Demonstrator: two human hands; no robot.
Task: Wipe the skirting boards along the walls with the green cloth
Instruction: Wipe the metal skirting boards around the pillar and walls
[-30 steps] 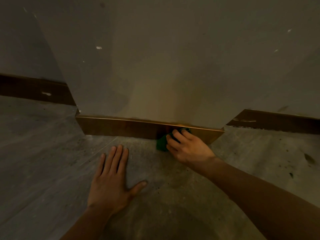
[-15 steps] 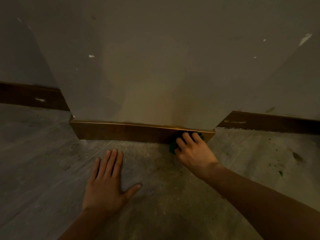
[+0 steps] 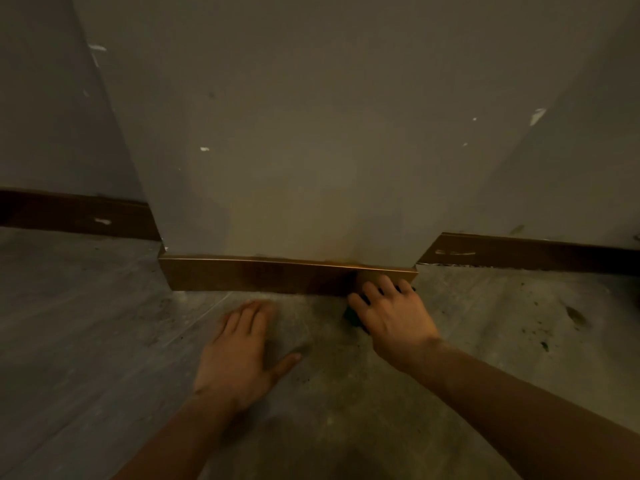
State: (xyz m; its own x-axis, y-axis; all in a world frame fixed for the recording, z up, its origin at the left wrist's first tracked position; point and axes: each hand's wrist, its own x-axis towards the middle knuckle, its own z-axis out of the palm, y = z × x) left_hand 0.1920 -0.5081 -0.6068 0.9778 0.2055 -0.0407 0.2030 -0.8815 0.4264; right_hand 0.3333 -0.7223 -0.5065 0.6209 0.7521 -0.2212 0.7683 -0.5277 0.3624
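Head camera, single wide-angle view, low and close to the floor (image 3: 104, 341).
Worn on the person's head; faces forward and down at a projecting wall (image 3: 294, 133) and its skirting board (image 3: 259, 275). Both forearms enter from the bottom edge, near the lens. Side skirting runs recede at left and right. No second view shares the scene.

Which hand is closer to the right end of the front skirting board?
The right hand: it is at the skirting board, near that end. The left hand lies flat on the floor, apart from it.
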